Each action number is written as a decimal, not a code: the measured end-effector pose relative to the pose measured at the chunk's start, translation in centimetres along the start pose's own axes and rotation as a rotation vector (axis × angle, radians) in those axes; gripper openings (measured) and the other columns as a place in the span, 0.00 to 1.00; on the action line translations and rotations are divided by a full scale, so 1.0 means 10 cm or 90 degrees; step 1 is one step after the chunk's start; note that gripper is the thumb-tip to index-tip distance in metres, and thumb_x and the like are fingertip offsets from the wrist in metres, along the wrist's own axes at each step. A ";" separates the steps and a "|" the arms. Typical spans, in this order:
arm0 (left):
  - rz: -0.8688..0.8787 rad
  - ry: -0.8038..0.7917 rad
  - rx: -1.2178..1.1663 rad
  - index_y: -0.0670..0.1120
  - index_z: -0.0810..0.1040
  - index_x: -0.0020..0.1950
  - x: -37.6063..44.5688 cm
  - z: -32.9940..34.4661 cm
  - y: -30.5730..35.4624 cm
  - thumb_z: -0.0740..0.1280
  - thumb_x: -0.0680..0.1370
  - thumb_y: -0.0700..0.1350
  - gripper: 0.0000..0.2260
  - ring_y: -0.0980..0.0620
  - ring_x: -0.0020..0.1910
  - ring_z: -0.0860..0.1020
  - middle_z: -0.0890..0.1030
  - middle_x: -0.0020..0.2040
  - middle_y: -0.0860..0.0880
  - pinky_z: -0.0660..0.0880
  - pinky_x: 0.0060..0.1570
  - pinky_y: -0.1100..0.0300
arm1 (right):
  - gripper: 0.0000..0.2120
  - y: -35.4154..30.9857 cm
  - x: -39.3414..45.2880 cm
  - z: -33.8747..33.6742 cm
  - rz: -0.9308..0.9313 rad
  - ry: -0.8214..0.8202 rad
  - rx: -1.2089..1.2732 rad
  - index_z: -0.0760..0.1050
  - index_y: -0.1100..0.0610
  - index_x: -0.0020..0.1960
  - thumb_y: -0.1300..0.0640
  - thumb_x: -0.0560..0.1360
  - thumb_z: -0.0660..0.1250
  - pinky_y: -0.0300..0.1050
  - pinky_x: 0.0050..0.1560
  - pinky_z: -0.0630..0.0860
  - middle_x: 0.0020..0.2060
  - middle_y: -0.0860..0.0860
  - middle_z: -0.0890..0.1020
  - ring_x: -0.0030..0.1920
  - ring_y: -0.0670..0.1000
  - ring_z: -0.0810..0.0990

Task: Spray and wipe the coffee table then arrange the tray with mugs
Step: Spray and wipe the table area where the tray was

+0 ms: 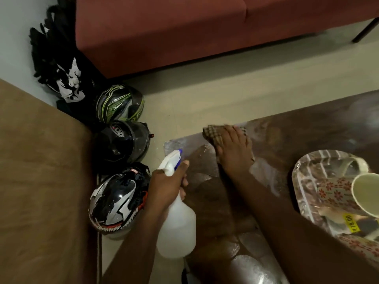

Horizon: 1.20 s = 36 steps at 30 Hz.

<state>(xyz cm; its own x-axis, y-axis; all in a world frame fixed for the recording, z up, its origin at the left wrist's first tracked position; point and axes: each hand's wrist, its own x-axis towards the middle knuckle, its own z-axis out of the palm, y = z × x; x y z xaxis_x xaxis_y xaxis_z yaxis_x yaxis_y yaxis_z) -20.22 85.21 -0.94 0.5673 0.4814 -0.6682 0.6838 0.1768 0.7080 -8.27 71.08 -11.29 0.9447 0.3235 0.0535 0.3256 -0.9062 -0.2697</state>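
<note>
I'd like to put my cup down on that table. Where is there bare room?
The far right of the coffee table, beyond the tray, is bare. The near left corner is crowded: the right hand presses the cloth, the left hand holds the spray bottle.

The left hand (164,187) is gripping a spray bottle (177,226) while the right hand (233,152) is pressing a checked cloth (213,135) onto the table (307,128) near a tray (307,181).

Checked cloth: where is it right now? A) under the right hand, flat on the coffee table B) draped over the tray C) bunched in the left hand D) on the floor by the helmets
A: the checked cloth lies under the right hand, pressed on the coffee table; the left hand grips the spray bottle.
</note>
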 end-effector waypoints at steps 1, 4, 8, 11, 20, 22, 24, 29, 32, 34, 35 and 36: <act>0.011 0.000 0.002 0.42 0.79 0.37 0.03 -0.01 0.02 0.71 0.75 0.53 0.15 0.50 0.20 0.71 0.80 0.30 0.44 0.71 0.26 0.60 | 0.23 -0.22 0.09 0.07 -0.004 0.003 0.021 0.71 0.54 0.67 0.50 0.74 0.56 0.57 0.67 0.61 0.66 0.53 0.74 0.68 0.57 0.69; 0.053 0.024 0.015 0.42 0.77 0.36 0.05 -0.06 0.02 0.70 0.76 0.51 0.14 0.50 0.20 0.71 0.77 0.27 0.45 0.70 0.24 0.61 | 0.22 -0.82 -0.05 0.29 -0.188 -0.033 0.051 0.73 0.57 0.65 0.53 0.73 0.56 0.58 0.69 0.58 0.65 0.56 0.75 0.67 0.59 0.70; 0.069 0.033 0.046 0.47 0.80 0.43 0.09 -0.19 0.01 0.70 0.76 0.51 0.08 0.58 0.20 0.75 0.80 0.26 0.53 0.71 0.23 0.70 | 0.19 -0.57 -0.61 0.18 -0.496 -0.139 0.045 0.73 0.55 0.64 0.50 0.76 0.59 0.55 0.72 0.59 0.66 0.53 0.74 0.70 0.55 0.67; 0.026 0.010 0.039 0.40 0.81 0.43 0.08 -0.24 -0.02 0.70 0.76 0.52 0.14 0.54 0.19 0.73 0.82 0.32 0.45 0.70 0.21 0.68 | 0.22 0.19 -0.38 0.03 -0.339 -0.105 -0.040 0.68 0.52 0.70 0.47 0.77 0.56 0.54 0.70 0.61 0.70 0.52 0.70 0.71 0.55 0.66; 0.100 0.026 0.012 0.57 0.76 0.49 -0.10 0.02 -0.10 0.70 0.76 0.52 0.05 0.51 0.23 0.74 0.82 0.32 0.46 0.73 0.29 0.61 | 0.22 -0.25 -0.31 0.10 -0.116 -0.001 0.030 0.70 0.54 0.67 0.51 0.75 0.64 0.60 0.69 0.63 0.67 0.54 0.73 0.69 0.58 0.68; 0.135 0.071 0.010 0.51 0.79 0.53 -0.15 0.04 -0.02 0.70 0.75 0.51 0.08 0.53 0.22 0.75 0.80 0.30 0.47 0.73 0.29 0.63 | 0.23 -0.17 -0.86 0.01 -0.245 -0.071 0.019 0.67 0.51 0.69 0.48 0.75 0.61 0.61 0.70 0.61 0.69 0.51 0.72 0.71 0.56 0.65; 0.150 0.077 -0.017 0.50 0.81 0.49 -0.24 0.07 0.07 0.71 0.75 0.52 0.08 0.51 0.24 0.75 0.78 0.29 0.48 0.74 0.31 0.58 | 0.24 0.19 -1.24 -0.12 -0.251 -0.088 -0.004 0.66 0.49 0.70 0.48 0.75 0.60 0.60 0.71 0.58 0.70 0.50 0.70 0.73 0.54 0.63; 0.154 0.081 0.014 0.52 0.82 0.34 -0.48 0.18 0.15 0.69 0.75 0.55 0.11 0.53 0.24 0.75 0.79 0.29 0.46 0.72 0.36 0.57 | 0.23 0.57 -1.08 -0.25 0.094 -0.064 -0.063 0.66 0.53 0.70 0.49 0.77 0.56 0.62 0.69 0.61 0.70 0.53 0.69 0.73 0.56 0.61; 0.178 0.108 0.010 0.45 0.77 0.34 -0.58 0.25 0.06 0.70 0.74 0.54 0.15 0.53 0.24 0.76 0.77 0.25 0.48 0.75 0.38 0.56 | 0.24 0.49 -0.99 -0.19 0.140 0.003 -0.034 0.68 0.56 0.68 0.52 0.74 0.65 0.60 0.68 0.62 0.68 0.55 0.72 0.71 0.58 0.66; 0.185 0.100 0.030 0.45 0.78 0.36 -0.67 0.32 0.03 0.71 0.73 0.56 0.15 0.54 0.24 0.76 0.78 0.25 0.48 0.75 0.37 0.58 | 0.23 0.49 -1.19 -0.22 0.110 0.006 -0.033 0.67 0.55 0.69 0.51 0.76 0.60 0.59 0.69 0.60 0.68 0.54 0.72 0.71 0.57 0.65; 0.178 0.095 0.047 0.44 0.79 0.37 -0.72 0.34 0.00 0.71 0.73 0.57 0.16 0.54 0.24 0.77 0.78 0.26 0.47 0.75 0.37 0.58 | 0.23 0.48 -1.37 -0.24 0.080 -0.003 -0.032 0.66 0.55 0.70 0.50 0.77 0.57 0.58 0.70 0.58 0.69 0.54 0.71 0.72 0.56 0.64; 0.176 0.090 0.057 0.46 0.79 0.37 -0.74 0.37 -0.04 0.71 0.72 0.57 0.15 0.54 0.25 0.77 0.79 0.26 0.47 0.76 0.37 0.57 | 0.23 0.47 -1.59 -0.25 0.041 -0.021 -0.027 0.65 0.54 0.71 0.51 0.77 0.55 0.57 0.70 0.56 0.70 0.54 0.70 0.73 0.56 0.63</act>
<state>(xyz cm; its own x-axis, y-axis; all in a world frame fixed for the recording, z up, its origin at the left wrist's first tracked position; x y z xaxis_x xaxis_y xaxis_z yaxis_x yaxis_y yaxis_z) -22.99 78.38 2.87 0.6718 0.6162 -0.4112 0.5545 -0.0502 0.8307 -21.66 61.00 -11.00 0.9624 0.2716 0.0052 0.2654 -0.9363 -0.2299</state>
